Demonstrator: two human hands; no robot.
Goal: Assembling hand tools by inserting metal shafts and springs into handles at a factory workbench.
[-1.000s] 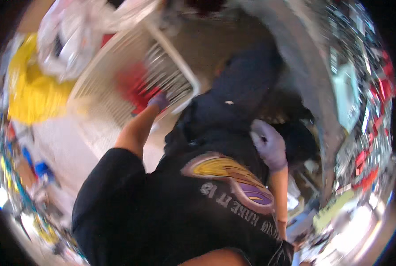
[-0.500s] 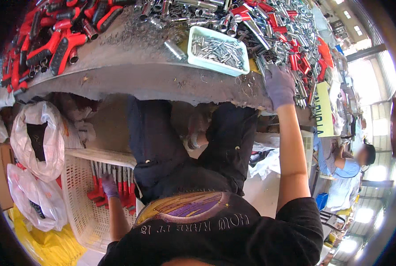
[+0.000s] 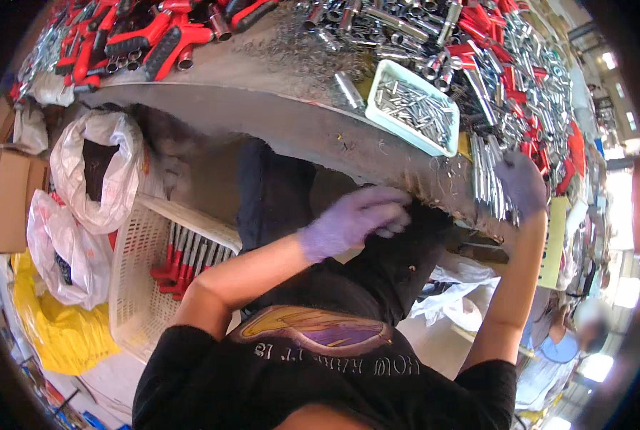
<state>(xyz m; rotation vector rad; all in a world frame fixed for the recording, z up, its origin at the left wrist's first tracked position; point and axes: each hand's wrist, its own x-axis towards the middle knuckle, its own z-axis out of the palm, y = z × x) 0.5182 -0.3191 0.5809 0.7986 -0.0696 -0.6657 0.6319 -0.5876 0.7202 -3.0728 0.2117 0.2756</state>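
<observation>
My left hand [image 3: 356, 221], in a purple-grey glove, is over my lap, just short of the bench's front edge. Its fingers are partly bent and apart, blurred by motion, with nothing visible in them. My right hand [image 3: 524, 185], gloved alike, is at the bench's right side. Its fingers are curled together beside a row of slim shiny metal rods [image 3: 486, 172]; whatever they grip is hidden. Left of the rods stands a pale green tray [image 3: 445, 150] of small metal pins [image 3: 413, 107]. One loose metal cylinder [image 3: 349, 91] lies beside the tray.
Red-and-black handles [image 3: 176, 46] are heaped at the bench's far left, chrome sockets and red parts [image 3: 477, 32] at the far right. Below left, a white plastic crate [image 3: 132, 287] holds several red-ended metal tools [image 3: 187, 261]. White sacks [image 3: 69, 247] stand beside it. Another person [image 3: 560, 344] is at the right.
My left hand has come up out of the crate, away from the red-ended tools, to the bench edge. My right hand has shifted right of the rods. The view has turned.
</observation>
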